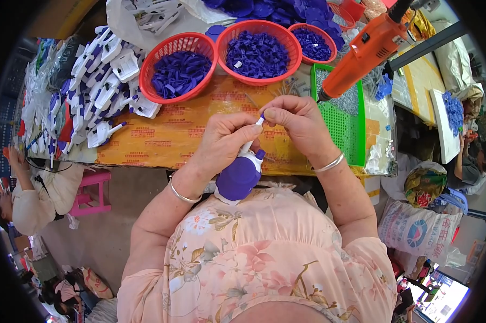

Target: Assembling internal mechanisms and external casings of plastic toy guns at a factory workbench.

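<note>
Fingers of the left hand wrap closed around the white-and-purple plastic piece, held above the table edge; the right hand pinches its small purple tip between closed fingertips.

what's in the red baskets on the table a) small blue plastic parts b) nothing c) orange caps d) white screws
a: the red baskets each hold a heap of small blue plastic parts, set on the table just beyond the left hand and right hand, which together hold a white and blue plastic piece.
</note>
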Available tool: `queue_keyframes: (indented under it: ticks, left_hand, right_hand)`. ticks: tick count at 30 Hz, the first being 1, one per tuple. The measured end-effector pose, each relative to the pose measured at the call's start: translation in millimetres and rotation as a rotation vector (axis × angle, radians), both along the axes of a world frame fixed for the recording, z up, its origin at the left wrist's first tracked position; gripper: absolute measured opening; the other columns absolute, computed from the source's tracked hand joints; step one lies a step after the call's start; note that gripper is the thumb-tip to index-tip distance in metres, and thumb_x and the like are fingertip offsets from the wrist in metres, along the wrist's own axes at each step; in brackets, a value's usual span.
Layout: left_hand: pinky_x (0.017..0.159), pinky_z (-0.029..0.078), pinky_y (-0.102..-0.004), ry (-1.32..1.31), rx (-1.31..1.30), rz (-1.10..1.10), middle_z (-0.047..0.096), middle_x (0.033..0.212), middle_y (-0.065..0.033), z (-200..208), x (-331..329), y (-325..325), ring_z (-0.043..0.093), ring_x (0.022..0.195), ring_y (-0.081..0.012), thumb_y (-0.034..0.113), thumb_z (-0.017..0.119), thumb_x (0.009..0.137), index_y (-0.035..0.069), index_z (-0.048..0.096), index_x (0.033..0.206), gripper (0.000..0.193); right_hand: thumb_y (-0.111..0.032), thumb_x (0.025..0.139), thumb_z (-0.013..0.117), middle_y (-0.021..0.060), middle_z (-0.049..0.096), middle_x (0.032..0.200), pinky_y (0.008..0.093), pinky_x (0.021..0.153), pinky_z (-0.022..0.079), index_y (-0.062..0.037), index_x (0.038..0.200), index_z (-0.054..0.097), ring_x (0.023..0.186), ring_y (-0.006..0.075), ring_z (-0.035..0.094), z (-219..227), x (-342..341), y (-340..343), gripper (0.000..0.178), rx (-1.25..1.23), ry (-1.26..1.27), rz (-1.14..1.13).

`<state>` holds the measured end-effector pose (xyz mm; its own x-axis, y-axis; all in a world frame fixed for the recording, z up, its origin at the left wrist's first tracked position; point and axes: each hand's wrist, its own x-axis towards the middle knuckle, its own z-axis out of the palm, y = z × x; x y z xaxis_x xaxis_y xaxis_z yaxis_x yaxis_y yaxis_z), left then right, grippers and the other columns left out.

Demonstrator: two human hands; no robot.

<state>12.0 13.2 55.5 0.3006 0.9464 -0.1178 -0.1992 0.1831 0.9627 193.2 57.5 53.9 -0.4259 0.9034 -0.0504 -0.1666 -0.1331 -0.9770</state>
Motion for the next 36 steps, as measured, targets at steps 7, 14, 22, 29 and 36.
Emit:
queue_keyframes:
  ticks: [7, 14, 22, 29, 36]
  left_hand:
    - [0.050, 0.044, -0.0202, 0.028, 0.000, 0.000, 0.064, 0.067, -0.0052, -3, 0, -2, 0.059, 0.057, -0.0078, 0.013, 0.061, 0.087, -0.002, 0.066, 0.092, 0.017]
    - [0.050, 0.045, -0.0211, 0.079, 0.045, 0.100, 0.063, 0.065, -0.0037, -2, -1, 1, 0.057, 0.056, -0.0074, 0.009, 0.062, 0.086, -0.002, 0.067, 0.086, 0.012]
    - [0.050, 0.043, -0.0213, 0.084, 0.059, 0.127, 0.061, 0.063, -0.0017, -1, -4, 1, 0.056, 0.057, -0.0060, 0.007, 0.062, 0.084, -0.001, 0.067, 0.083, 0.009]
    - [0.051, 0.043, -0.0209, 0.072, 0.058, 0.086, 0.061, 0.064, -0.0014, -2, 0, 1, 0.056, 0.057, -0.0056, 0.008, 0.062, 0.085, -0.001, 0.067, 0.085, 0.010]
    - [0.050, 0.044, -0.0202, 0.063, 0.042, 0.074, 0.062, 0.065, -0.0034, -7, -1, 2, 0.058, 0.056, -0.0071, 0.011, 0.064, 0.085, -0.001, 0.066, 0.086, 0.013]
  right_hand:
    - [-0.008, 0.082, 0.065, 0.0009, 0.064, 0.075, 0.0205, 0.065, 0.044, 0.0014, 0.087, 0.068, 0.069, 0.0061, 0.055, 1, 3, 1, 0.011, 0.046, -0.072, 0.028]
    - [-0.008, 0.083, 0.064, -0.0020, 0.059, 0.068, 0.0205, 0.061, 0.042, 0.0011, 0.078, 0.066, 0.066, 0.0037, 0.051, 0, 7, 4, 0.011, 0.148, -0.257, 0.238]
    - [-0.006, 0.086, 0.060, -0.0006, 0.060, 0.071, 0.0208, 0.060, 0.044, 0.0023, 0.084, 0.062, 0.066, 0.0051, 0.053, 3, 3, 3, 0.008, 0.248, -0.294, 0.082]
    - [-0.003, 0.085, 0.059, 0.0010, 0.062, 0.070, 0.0230, 0.057, 0.047, 0.0027, 0.084, 0.064, 0.061, 0.0071, 0.057, 5, -2, -4, 0.008, 0.273, -0.261, 0.069]
    - [0.000, 0.086, 0.058, 0.0029, 0.061, 0.078, 0.0213, 0.061, 0.046, 0.0026, 0.096, 0.067, 0.067, 0.0080, 0.057, -7, -1, 0, 0.014, 0.230, -0.122, 0.019]
